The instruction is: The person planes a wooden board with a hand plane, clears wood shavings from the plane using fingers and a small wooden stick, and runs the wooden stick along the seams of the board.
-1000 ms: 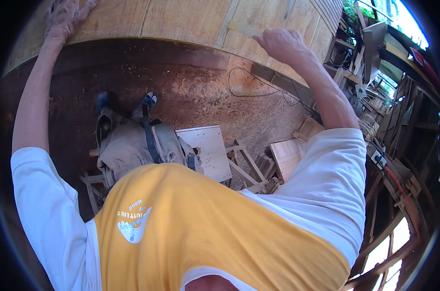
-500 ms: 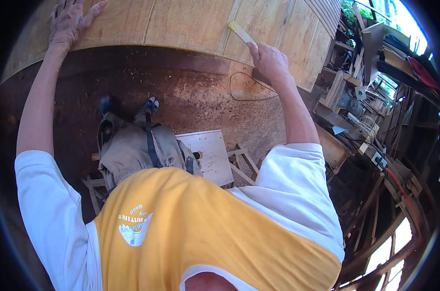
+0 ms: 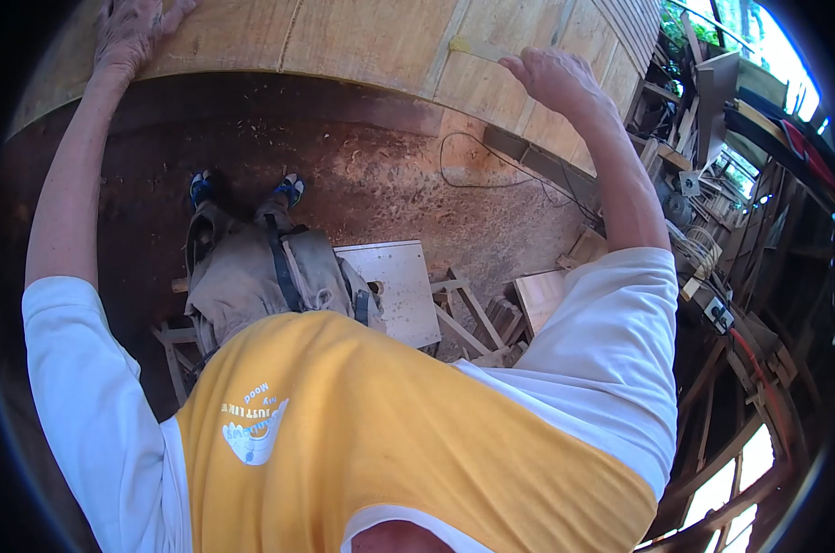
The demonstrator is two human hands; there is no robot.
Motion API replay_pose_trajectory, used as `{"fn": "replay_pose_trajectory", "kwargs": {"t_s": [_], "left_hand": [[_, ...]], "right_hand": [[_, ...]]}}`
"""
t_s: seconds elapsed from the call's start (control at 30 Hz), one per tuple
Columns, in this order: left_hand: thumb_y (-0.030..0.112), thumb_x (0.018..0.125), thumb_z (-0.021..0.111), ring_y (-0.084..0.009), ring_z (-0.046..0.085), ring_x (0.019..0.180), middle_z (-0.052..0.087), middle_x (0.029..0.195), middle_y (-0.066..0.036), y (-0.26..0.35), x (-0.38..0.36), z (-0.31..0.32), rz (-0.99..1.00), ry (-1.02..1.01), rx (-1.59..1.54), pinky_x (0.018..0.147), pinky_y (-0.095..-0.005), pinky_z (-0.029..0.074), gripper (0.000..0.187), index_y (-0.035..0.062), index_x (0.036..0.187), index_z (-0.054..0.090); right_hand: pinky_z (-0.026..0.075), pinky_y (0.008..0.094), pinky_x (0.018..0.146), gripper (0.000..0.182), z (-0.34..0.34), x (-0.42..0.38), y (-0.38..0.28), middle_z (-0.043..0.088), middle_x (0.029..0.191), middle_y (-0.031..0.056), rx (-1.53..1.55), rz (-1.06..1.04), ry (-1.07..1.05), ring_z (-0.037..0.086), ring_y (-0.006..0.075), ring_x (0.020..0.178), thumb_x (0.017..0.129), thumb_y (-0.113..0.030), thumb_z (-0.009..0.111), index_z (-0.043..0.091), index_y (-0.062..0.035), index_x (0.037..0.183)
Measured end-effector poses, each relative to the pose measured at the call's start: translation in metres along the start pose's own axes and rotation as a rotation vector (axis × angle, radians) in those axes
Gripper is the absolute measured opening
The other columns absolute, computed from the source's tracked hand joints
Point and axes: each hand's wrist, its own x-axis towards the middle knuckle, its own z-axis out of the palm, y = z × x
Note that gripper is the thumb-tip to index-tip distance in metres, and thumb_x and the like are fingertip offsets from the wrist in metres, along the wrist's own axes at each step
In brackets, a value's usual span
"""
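Observation:
A broad wooden panel [image 3: 362,41] with seams between its boards spans the top of the view. My left hand [image 3: 130,35] lies flat on its left part, thumb spread away from the fingers; the fingertips run out of view at the top edge. Over the panel's right part, my right hand [image 3: 554,78] is closed round one end of a flat pale strip [image 3: 482,49]. The strip has a yellowish far end, points left and overlaps the panel in this view.
A white-topped stool or small table [image 3: 394,286] stands beside my legs, near wooden frames [image 3: 468,313]. A cable [image 3: 445,161] loops over the dirt floor. Stacked scrap wood and wires [image 3: 703,249] crowd the right side.
My right hand has moved right and slightly up with the strip, which now lies closer to level. My left hand remains on the panel, shifted slightly up in view.

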Motion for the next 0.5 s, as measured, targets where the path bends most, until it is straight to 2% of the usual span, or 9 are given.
{"fn": "replay_pose_trajectory", "kwargs": {"t_s": [0.2,0.3,0.4,0.5], "left_hand": [[0.052,0.092,0.063,-0.0357,0.014,0.159,0.022,0.170,-0.018,-0.006,0.003,0.003,0.051,0.019,0.005,0.127,-0.0515,0.013,0.087,0.0101,0.162,0.032],[0.051,0.092,0.064,-0.0360,0.015,0.159,0.023,0.170,-0.019,-0.002,0.002,0.000,0.004,0.004,-0.010,0.127,-0.0517,0.014,0.087,0.0098,0.162,0.033],[0.050,0.091,0.065,-0.0358,0.016,0.159,0.024,0.169,-0.019,-0.004,0.002,0.006,0.026,0.038,-0.012,0.127,-0.0521,0.014,0.086,0.0099,0.161,0.033],[0.050,0.091,0.065,-0.0357,0.015,0.159,0.024,0.169,-0.019,-0.004,0.000,0.003,0.030,0.033,-0.032,0.127,-0.0525,0.013,0.087,0.0098,0.161,0.034]], "right_hand": [[0.050,0.0547,0.094,0.062,-0.013,-0.020,-0.020,0.076,0.093,0.0158,-0.062,-0.050,-0.136,0.072,0.0349,0.097,0.110,-0.055,0.037,0.075,-0.0075,0.096],[0.050,0.0540,0.095,0.061,-0.026,-0.006,-0.013,0.076,0.094,0.0160,-0.029,0.034,-0.100,0.073,0.0348,0.098,0.110,-0.054,0.037,0.075,-0.0075,0.098],[0.051,0.0535,0.095,0.062,-0.022,0.014,0.007,0.076,0.094,0.0162,-0.050,-0.006,0.023,0.073,0.0350,0.099,0.110,-0.053,0.035,0.075,-0.0075,0.098],[0.052,0.0531,0.093,0.062,-0.007,0.004,-0.001,0.076,0.097,0.0162,-0.007,-0.002,-0.015,0.073,0.0349,0.100,0.111,-0.053,0.034,0.076,-0.0079,0.099]]}}
